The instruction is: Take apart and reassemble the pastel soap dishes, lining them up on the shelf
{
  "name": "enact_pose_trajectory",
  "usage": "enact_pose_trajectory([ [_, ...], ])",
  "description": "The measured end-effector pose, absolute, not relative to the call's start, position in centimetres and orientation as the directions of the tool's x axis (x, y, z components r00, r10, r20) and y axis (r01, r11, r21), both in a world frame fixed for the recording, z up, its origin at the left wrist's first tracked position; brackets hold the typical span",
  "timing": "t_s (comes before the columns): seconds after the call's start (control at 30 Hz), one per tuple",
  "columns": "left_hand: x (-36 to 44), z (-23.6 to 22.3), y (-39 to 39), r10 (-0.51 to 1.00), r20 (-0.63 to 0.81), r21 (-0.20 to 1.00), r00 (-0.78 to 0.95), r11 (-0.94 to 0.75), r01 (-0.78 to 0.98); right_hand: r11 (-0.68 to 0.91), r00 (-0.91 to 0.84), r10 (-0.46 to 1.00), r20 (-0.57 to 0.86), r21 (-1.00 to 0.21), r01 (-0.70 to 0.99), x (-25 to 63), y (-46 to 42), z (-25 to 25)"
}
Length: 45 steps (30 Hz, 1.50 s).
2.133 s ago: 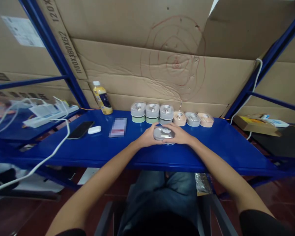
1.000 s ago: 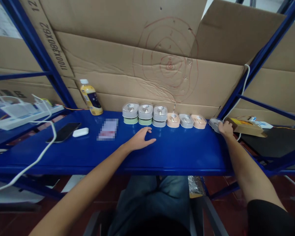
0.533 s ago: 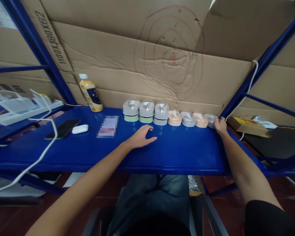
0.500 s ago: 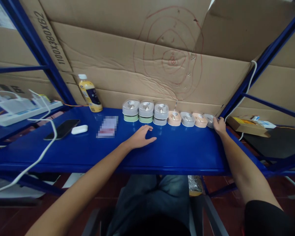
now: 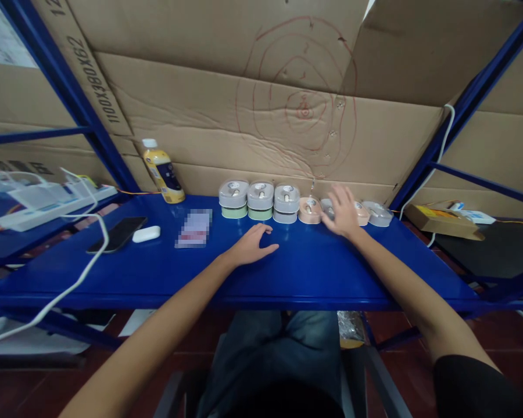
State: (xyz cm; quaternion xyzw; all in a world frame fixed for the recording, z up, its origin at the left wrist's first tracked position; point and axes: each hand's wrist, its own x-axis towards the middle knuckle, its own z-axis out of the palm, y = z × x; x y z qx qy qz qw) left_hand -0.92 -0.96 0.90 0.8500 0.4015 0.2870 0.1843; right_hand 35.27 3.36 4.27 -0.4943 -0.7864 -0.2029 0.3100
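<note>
Along the back of the blue table runs a row of small clear-lidded boxes. On its left side, two green boxes (image 5: 234, 213) and a grey box (image 5: 285, 217) each carry a second box with a clear lid (image 5: 286, 198) on top. To their right stand single boxes: a peach box (image 5: 310, 210), a grey one and another peach one partly hidden, and a grey box (image 5: 378, 213) at the far right end. My right hand (image 5: 342, 213) is open in front of the partly hidden boxes, fingers spread. My left hand (image 5: 253, 245) lies open on the table before the stacks, holding nothing.
A yellow drink bottle (image 5: 163, 171), a blurred-out packet (image 5: 194, 229), a white earbud case (image 5: 146, 234) and a black phone (image 5: 117, 234) sit on the left. A white cable (image 5: 85, 278) crosses the table's left side. Cardboard (image 5: 200, 110) walls the back.
My right hand has left the grey box at the right end and moved left, its fingers opening out. That box stays in the row. My left hand keeps its place.
</note>
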Motion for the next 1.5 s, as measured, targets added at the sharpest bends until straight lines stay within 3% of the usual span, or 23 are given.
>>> enact_pose_trajectory([
  [0.1, -0.9, 0.9, -1.0, 0.782, 0.352, 0.541, 0.514, -0.618, 0.57, 0.53, -0.423, 0.679, 0.6, -0.001, 0.848, 30.6, 3.7, 2.9],
  [0.37, -0.8, 0.8, -0.9, 0.775, 0.36, 0.542, 0.52, -0.627, 0.559, 0.529, -0.418, 0.737, 0.531, -0.068, 0.846, 28.6, -2.2, 2.7],
  [0.6, -1.1, 0.7, -1.1, 0.784, 0.355, 0.56, 0.51, -0.615, 0.556, 0.306, -0.144, 0.826, 0.545, -0.218, 0.927, 28.8, -5.4, 3.0],
  [0.67, -1.1, 0.8, -1.3, 0.79, 0.344, 0.599, 0.507, -0.6, 0.53, 0.332, -0.197, 0.87, 0.453, -0.239, 0.913, 28.4, -5.4, 2.8],
  [0.77, -1.1, 1.1, -1.6, 0.785, 0.34, 0.66, 0.517, -0.591, 0.464, 0.498, -0.416, 0.85, 0.323, -0.24, 0.833, 26.7, -5.8, 3.3],
  [0.87, -1.2, 1.4, -1.8, 0.752, 0.353, 0.695, 0.556, -0.609, 0.382, 0.726, -0.659, 0.687, 0.307, -0.259, 0.637, 24.8, -6.3, 4.2],
  [0.97, -1.2, 1.6, -2.1, 0.724, 0.332, 0.712, 0.604, -0.613, 0.342, 0.806, -0.723, 0.591, 0.356, -0.291, 0.515, 24.1, -6.1, 4.5],
  [1.17, -0.8, 1.9, -2.6, 0.749, 0.323, 0.677, 0.578, -0.61, 0.412, 0.755, -0.604, 0.652, 0.458, -0.47, 0.457, 26.9, -3.9, 3.6],
  [1.3, -1.0, 1.7, -2.5, 0.705, 0.393, 0.564, 0.59, -0.692, 0.452, 0.655, -0.439, 0.752, 0.492, -0.632, 0.413, 29.2, -2.5, 3.2],
  [1.5, -1.3, 1.4, -1.7, 0.671, 0.438, 0.52, 0.598, -0.732, 0.44, 0.587, -0.204, 0.802, 0.562, -0.677, 0.444, 30.8, -1.1, 3.4],
])
